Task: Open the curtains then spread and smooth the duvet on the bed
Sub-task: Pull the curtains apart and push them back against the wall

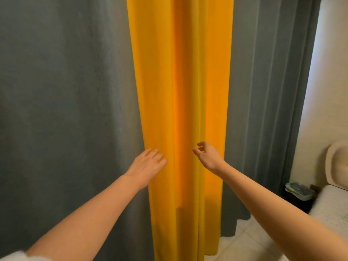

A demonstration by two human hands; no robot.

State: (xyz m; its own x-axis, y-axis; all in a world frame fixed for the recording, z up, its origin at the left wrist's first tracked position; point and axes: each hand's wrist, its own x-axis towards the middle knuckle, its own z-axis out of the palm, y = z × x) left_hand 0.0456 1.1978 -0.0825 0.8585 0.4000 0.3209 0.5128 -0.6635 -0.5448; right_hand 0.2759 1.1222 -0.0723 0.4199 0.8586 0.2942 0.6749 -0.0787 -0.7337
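Note:
An orange curtain panel (178, 91) hangs drawn in the middle, flanked by a grey curtain on the left (62, 91) and a grey curtain on the right (263, 91). My left hand (148, 163) lies flat with straight fingers against the left part of the orange panel. My right hand (207, 155) hovers in front of the panel's right part with fingers loosely curled and nothing between them. At the far right, the corner of a bed (333, 206) with a pale cover shows.
A cream headboard (337, 162) stands at the right edge. A dark bin (299, 194) with a greenish liner sits between the bed and the right curtain. Pale floor tiles (250, 240) show below the curtains.

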